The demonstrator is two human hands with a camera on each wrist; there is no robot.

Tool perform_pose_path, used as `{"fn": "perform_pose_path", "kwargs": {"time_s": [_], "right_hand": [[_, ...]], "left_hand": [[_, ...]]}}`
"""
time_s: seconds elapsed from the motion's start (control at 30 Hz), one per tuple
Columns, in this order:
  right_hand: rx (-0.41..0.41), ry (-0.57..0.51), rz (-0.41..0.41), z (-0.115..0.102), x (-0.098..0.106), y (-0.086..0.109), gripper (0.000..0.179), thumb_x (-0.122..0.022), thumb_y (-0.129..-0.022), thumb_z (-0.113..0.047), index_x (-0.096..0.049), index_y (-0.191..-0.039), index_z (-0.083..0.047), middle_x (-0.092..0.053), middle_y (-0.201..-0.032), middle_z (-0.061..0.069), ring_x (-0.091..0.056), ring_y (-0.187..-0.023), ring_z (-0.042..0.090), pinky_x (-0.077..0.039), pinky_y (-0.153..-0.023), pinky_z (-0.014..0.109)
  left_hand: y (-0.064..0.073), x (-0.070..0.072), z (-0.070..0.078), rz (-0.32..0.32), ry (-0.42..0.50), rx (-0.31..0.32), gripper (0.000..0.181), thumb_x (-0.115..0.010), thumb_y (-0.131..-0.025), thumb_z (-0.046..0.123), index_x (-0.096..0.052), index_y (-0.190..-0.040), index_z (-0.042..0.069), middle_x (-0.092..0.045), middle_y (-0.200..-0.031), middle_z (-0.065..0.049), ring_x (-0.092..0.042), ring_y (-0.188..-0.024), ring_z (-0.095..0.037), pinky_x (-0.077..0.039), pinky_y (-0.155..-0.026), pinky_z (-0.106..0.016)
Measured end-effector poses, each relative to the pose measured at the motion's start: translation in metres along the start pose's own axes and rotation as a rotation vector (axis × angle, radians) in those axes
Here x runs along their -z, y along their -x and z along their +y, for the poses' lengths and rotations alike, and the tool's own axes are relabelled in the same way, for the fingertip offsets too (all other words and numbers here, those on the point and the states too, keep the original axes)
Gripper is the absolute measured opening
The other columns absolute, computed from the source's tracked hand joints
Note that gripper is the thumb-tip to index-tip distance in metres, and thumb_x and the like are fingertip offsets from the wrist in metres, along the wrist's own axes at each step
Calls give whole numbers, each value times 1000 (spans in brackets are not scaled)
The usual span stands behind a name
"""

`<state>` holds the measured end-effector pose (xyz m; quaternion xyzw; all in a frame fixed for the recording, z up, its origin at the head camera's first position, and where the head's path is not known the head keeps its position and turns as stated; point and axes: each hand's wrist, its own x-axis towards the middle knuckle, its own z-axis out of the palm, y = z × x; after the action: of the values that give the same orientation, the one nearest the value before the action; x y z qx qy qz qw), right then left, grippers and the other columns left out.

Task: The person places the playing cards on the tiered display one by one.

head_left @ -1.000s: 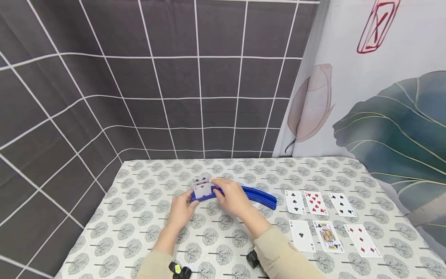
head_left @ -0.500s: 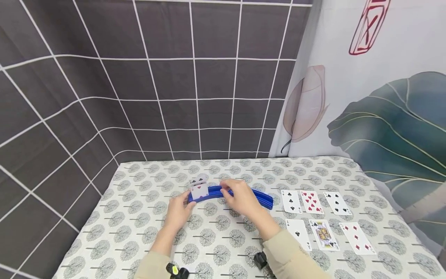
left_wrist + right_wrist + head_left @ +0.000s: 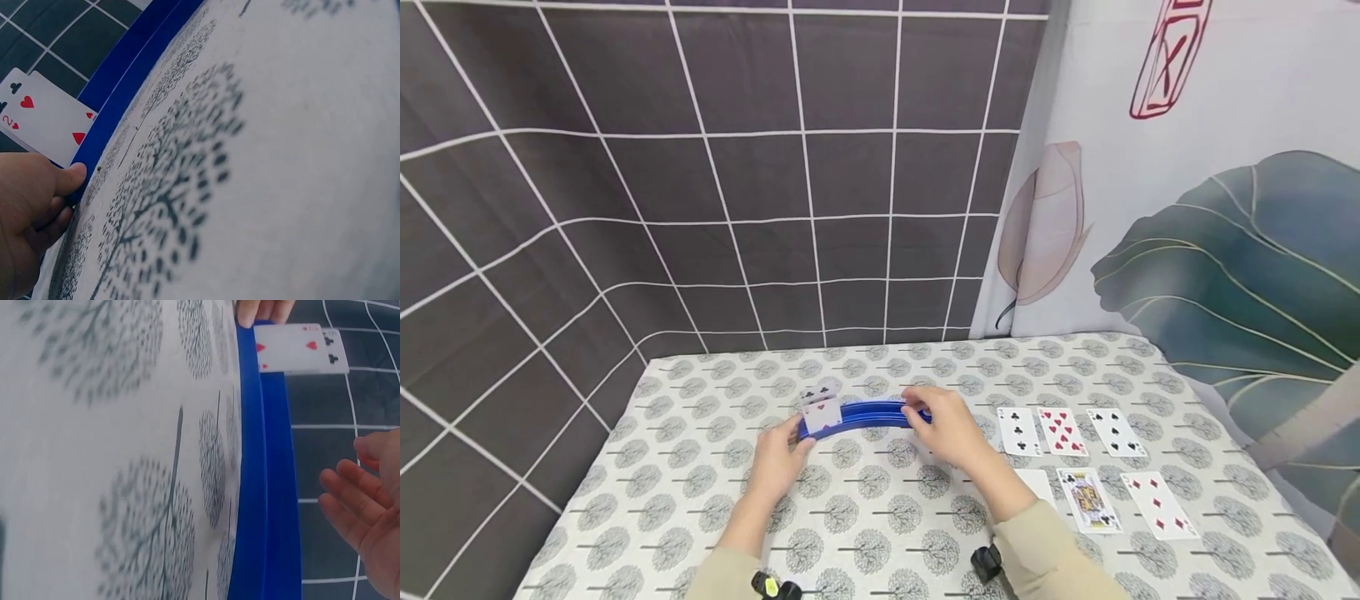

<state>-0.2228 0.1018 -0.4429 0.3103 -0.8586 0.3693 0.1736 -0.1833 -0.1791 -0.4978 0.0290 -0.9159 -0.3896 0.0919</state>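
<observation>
A curved blue card holder (image 3: 872,414) lies on the cloth. My left hand (image 3: 775,458) grips its left end, the thumb on the front face in the left wrist view. A two of hearts (image 3: 53,122) stands in the holder's front slot by that hand. Behind and above it shows a clubs card (image 3: 817,392), its lower part covered. Toward the right end, my right hand (image 3: 947,429) hovers over the holder with loosely bent fingers. Nothing is between those fingers in the right wrist view, and the holder's right tip is hidden behind the hand.
Face-up cards lie in two rows at the right, among them a seven-pip hearts card (image 3: 1062,431), a king of clubs (image 3: 1088,500) and a diamonds card (image 3: 1159,505). My right sleeve (image 3: 1052,558) partly covers another card (image 3: 1036,482). A dark grid curtain (image 3: 850,175) hangs behind.
My right hand has moved right along the holder, away from the two of hearts, which stays in the slot. The left hand keeps its grip. The head view has shifted slightly.
</observation>
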Motion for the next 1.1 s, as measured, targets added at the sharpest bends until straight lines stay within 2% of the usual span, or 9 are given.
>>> {"fn": "perform_pose_path", "kwargs": {"time_s": [0.37,0.6,0.87,1.1], "right_hand": [[-79,16,-9,14,11,12,25,-73,-89,-3,-70,-113,4,-75,-101,15,-73,-85,23,-63,-79,34],[-70,19,1,21,18,18,21,-71,-91,-2,-70,-111,5,-74,-100,17,-72,-85,24,-64,-78,35],[-119,11,17,28,24,24,22,-73,-89,0,-70,-110,5,-75,-99,14,-73,-87,25,-64,-79,33],[-119,30,28,32,32,27,22,-73,-89,0,-70,-110,5,-74,-100,16,-72,-87,25,-64,-80,36]], "left_hand": [[1,2,0,8,3,-2,56,-74,-92,12,-53,-140,-6,-64,-126,-29,-63,-117,-44,-50,-104,-55],[1,2,2,9,7,-13,56,-74,-91,12,-54,-139,-7,-65,-125,-29,-64,-115,-44,-49,-104,-56],[2,3,3,13,3,-16,55,-75,-91,11,-54,-138,-8,-65,-124,-29,-64,-115,-44,-49,-104,-57],[2,2,2,13,7,-15,55,-74,-91,11,-54,-139,-7,-65,-124,-29,-64,-115,-44,-49,-104,-56]]}}
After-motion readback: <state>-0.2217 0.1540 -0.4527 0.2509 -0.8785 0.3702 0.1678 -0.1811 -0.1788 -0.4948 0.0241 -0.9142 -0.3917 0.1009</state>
